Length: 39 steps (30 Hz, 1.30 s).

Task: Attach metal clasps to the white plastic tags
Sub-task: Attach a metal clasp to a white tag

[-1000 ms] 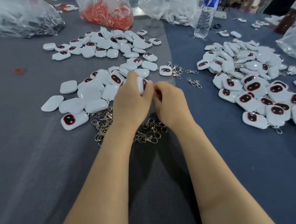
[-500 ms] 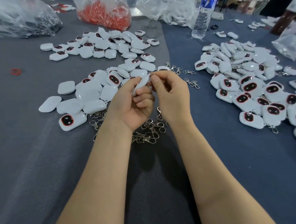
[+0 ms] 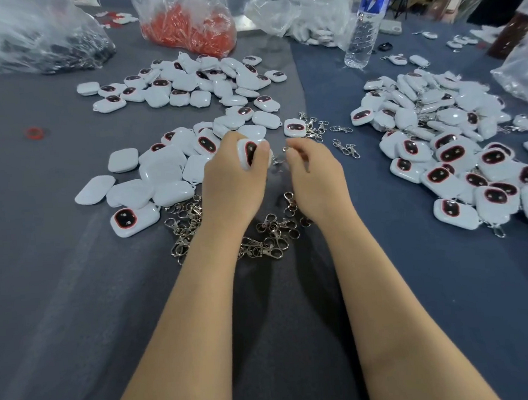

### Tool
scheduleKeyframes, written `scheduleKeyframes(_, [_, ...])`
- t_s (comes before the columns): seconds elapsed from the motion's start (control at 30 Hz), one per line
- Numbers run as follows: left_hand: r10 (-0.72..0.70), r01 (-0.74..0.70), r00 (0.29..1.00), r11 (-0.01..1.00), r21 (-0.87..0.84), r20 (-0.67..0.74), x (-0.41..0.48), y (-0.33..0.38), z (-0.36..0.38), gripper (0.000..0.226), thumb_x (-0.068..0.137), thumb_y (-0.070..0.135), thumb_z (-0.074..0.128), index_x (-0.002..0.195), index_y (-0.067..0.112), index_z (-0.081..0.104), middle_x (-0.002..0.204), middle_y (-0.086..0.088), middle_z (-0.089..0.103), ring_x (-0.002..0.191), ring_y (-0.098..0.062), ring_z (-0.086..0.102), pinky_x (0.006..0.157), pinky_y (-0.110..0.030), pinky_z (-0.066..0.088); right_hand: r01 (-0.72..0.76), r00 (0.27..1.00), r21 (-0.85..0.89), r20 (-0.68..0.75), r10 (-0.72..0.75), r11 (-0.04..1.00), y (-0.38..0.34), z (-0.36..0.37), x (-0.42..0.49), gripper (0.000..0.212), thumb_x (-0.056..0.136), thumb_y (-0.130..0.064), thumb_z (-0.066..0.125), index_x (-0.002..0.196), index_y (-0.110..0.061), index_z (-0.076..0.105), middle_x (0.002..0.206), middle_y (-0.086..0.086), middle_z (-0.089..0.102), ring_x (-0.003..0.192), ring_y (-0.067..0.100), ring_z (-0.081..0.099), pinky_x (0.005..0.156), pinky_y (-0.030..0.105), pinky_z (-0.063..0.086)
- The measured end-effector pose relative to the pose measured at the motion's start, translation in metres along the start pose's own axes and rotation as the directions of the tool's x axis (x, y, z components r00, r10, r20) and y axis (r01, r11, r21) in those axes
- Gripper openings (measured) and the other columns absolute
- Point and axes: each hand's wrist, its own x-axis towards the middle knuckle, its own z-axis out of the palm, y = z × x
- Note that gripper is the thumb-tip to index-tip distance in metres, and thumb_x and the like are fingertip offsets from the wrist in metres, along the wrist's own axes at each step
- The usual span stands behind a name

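1. Gripped one white tag (image 3: 248,153) in the left hand (image 3: 233,183), thumb and fingers curled round it, dark red-rimmed window turned up toward the camera, just beyond the clasp heap (image 3: 265,242).
2. Pinched a metal clasp (image 3: 285,150) in the curled fingertips of the right hand (image 3: 316,180), close beside the tag; only its small ring seen clearly, the rest blurred. Could not tell whether clasp and tag were joined.
3. Held both wrists over the clasp heap, on grey cloth (image 3: 61,307).
4. Saw loose tags (image 3: 158,176) piled left of and beyond the clasp heap, some face down.
5. Saw a second tag pile (image 3: 447,152) well to the right of the clasp heap, several with clasps hanging from them.
6. Noted, far beyond the clasp heap, a water bottle (image 3: 363,27), a clear bag of red pieces (image 3: 188,30) and a clear bag of dark metal parts (image 3: 42,46).
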Motion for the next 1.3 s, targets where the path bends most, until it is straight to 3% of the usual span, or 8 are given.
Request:
scheduleKeyframes(0.07, [-0.046,0.046,0.999,0.999,-0.018,0.023,-0.001,0.002,0.003,0.028,0.094,0.038,0.048,0.106,0.013,0.049,0.087,0.001,0.059,0.085,-0.02,0.057,0.07,-0.031,0.042,-0.056,0.998,0.117,0.011,0.055,0.992,-0.003,-0.005,0.003,0.035,0.1,-0.026,0.042,0.132,-0.017,0.052,0.128,-0.005,0.055,0.113,0.005,0.051,0.092,0.011,0.032])
scheduleKeyframes(0.23, [-0.109,0.132,0.983,0.978,-0.163,0.146,-0.008,0.026,0.026,0.022,0.093,0.032,0.046,0.103,0.014,0.04,0.081,0.008,0.051,0.073,-0.003,0.049,0.06,-0.023,0.035,-0.063,0.996,0.156,0.072,0.052,0.986,-0.005,-0.029,-0.001,0.024,0.097,-0.025,0.047,0.093,-0.016,0.069,0.078,-0.007,0.064,0.075,0.01,0.059,0.08,0.037,0.051])
scheduleKeyframes(0.47, [-0.073,0.159,0.943,0.957,-0.245,0.326,-0.004,0.082,0.102,0.018,0.09,0.029,0.049,0.096,0.015,0.041,0.09,-0.006,0.063,0.088,-0.026,0.062,0.079,-0.038,0.051,-0.178,0.956,0.093,-0.22,0.195,0.98,0.032,-0.105,-0.005,0.014,0.093,-0.029,0.053,0.101,-0.019,0.06,0.089,0.0,0.066,0.083,0.016,0.063,0.078,0.031,0.049])
scheduleKeyframes(0.63, [0.044,0.034,0.922,0.98,-0.194,0.384,-0.02,0.111,0.17,0.026,0.093,0.029,0.052,0.104,0.011,0.037,0.08,0.007,0.049,0.082,-0.017,0.048,0.069,-0.028,0.035,-0.324,0.841,-0.022,-0.464,0.278,0.946,0.069,-0.149,-0.01,0.019,0.094,-0.029,0.051,0.108,-0.017,0.056,0.086,-0.007,0.059,0.084,0.012,0.055,0.069,0.02,0.034])
scheduleKeyframes(0.7, [0.071,-0.014,0.914,0.99,-0.142,0.399,-0.024,0.115,0.189,0.027,0.092,0.032,0.053,0.106,0.011,0.042,0.078,0.008,0.048,0.08,-0.017,0.047,0.068,-0.028,0.033,-0.376,0.818,-0.052,-0.488,0.305,0.925,0.081,-0.158,-0.008,0.023,0.095,-0.025,0.049,0.116,-0.017,0.055,0.09,-0.006,0.061,0.087,0.012,0.054,0.07,0.019,0.032])
scheduleKeyframes(0.87, [0.152,-0.137,0.925,0.988,-0.066,0.348,-0.026,0.109,0.218,0.019,0.09,0.029,0.057,0.1,0.013,0.052,0.101,-0.002,0.055,0.091,-0.018,0.052,0.074,-0.029,0.04,-0.422,0.813,-0.179,-0.508,0.283,0.889,0.102,-0.161,-0.003,0.036,0.094,-0.013,0.048,0.13,-0.015,0.05,0.132,0.006,0.049,0.12,0.02,0.047,0.089,0.021,0.032])
scheduleKeyframes(1.1, [0.095,-0.054,0.935,0.99,-0.128,0.343,-0.023,0.108,0.22,0.018,0.089,0.023,0.06,0.102,0.011,0.057,0.111,-0.006,0.055,0.097,-0.018,0.053,0.081,-0.027,0.042,-0.421,0.796,-0.19,-0.545,0.262,0.887,0.103,-0.16,0.0,0.025,0.093,-0.014,0.048,0.116,-0.016,0.059,0.124,0.004,0.05,0.114,0.02,0.048,0.086,0.022,0.034])
scheduleKeyframes(1.3, [-0.012,0.087,0.976,0.935,-0.342,0.217,-0.013,0.107,0.18,0.003,0.089,0.012,0.055,0.089,0.016,0.054,0.088,0.009,0.057,0.084,-0.004,0.054,0.07,-0.01,0.037,-0.27,0.839,-0.036,-0.498,0.217,0.962,0.069,-0.135,0.003,0.022,0.093,-0.014,0.048,0.11,-0.015,0.062,0.113,0.001,0.061,0.104,0.014,0.053,0.083,0.017,0.035])
